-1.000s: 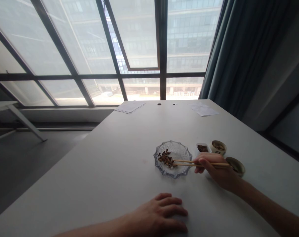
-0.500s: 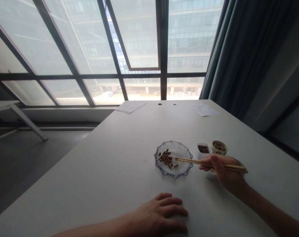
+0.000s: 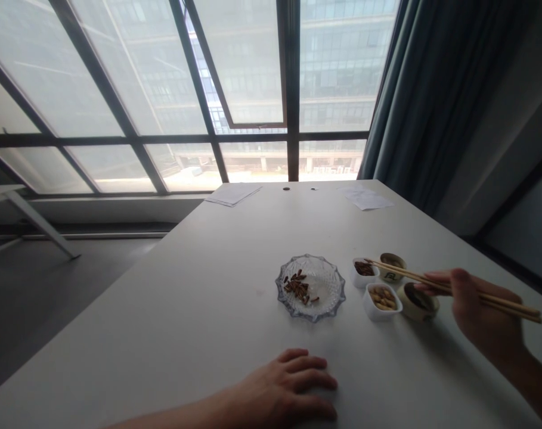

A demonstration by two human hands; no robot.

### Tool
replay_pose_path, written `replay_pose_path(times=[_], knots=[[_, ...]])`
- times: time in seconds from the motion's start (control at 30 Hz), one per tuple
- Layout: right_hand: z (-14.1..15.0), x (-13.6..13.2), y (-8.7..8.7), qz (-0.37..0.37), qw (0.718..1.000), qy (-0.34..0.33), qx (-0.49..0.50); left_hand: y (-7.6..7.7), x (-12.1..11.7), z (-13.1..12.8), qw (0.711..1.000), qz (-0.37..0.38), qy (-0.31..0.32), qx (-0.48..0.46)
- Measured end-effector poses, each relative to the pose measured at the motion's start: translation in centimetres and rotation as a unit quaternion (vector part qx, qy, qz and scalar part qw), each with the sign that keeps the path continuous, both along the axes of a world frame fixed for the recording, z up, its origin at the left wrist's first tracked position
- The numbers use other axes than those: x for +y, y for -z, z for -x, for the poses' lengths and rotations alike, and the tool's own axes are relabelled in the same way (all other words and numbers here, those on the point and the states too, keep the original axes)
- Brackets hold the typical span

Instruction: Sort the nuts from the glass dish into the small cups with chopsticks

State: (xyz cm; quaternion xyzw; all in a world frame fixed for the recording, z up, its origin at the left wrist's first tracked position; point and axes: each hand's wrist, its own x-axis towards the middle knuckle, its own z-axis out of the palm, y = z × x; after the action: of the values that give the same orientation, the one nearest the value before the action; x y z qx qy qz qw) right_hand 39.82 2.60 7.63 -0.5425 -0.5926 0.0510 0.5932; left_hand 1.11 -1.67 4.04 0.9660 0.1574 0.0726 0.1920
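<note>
My right hand (image 3: 480,310) is closed round a pair of wooden chopsticks (image 3: 414,276). Their tips are over a small white tub (image 3: 353,280) of dark brown, elongated pieces (image 3: 364,268); whether they pinch a piece is too small to tell. A scalloped glass plate (image 3: 335,298) holds several similar brown pieces (image 3: 299,289) on its left half. My left hand (image 3: 293,384) lies on the table below the plate, fingers apart and holding nothing. Close to the chopsticks are a second white tub (image 3: 384,314) with tan, nut-like pieces (image 3: 381,297) and a round cream container (image 3: 425,313) with a dark inside.
Another cream round container (image 3: 393,275) stands behind the tubs. The white table (image 3: 208,286) runs back to the windows, with papers (image 3: 233,194) at its far left and a sheet (image 3: 369,198) at its far right. A dark curtain (image 3: 418,107) hangs at the right.
My right hand has moved the chopsticks rightward from the glass plate to the tub of brown pieces, uncovering the tan pieces and the near cream container. My left hand stays on the table.
</note>
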Motion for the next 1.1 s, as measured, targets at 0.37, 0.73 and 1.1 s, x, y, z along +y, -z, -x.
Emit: replay_pose_path(times=[0.37,0.73,1.1], knots=[[0.2,-0.1,1.5,0.106,0.988,-0.041,0.104,0.2,0.0,0.1,1.0,0.007,-0.001,0.002],[1.0,-0.5,0.2,0.07,0.989,-0.077,0.109,0.6,0.0,0.1,1.0,0.005,-0.002,-0.008],[7.5,1.8,-0.8,0.192,0.926,-0.325,-0.022,1.4,0.0,0.3,1.0,-0.008,0.005,-0.013]])
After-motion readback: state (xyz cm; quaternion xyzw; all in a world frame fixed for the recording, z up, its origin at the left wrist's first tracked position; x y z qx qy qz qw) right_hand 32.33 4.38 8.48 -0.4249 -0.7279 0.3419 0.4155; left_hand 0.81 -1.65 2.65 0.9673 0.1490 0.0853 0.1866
